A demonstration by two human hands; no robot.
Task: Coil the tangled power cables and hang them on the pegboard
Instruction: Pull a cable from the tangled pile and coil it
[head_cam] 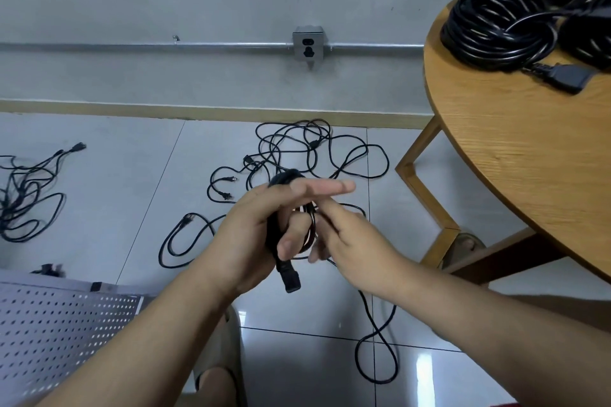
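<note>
left hand raised mid-frame, thumb clamped over a small bundle of black cable, long fingers stretched flat above it, probably serving as a form to wind around. plug hanging below the palm, likely left free to keep it out of the wraps. right hand just beside, fingertips at the loops and blurred; cannot tell whether pinching a strand or only guiding it. rest of the same cable dropping between the wrists to a slack loop on the floor, so winding judged only partly done. farther out, a loose tangle near the wall and a second heap at far left, both untouched. pegboard lying low at the left, close enough for hanging afterwards. finished coils piled on the round table to the right, seemingly parked there until hung.
</note>
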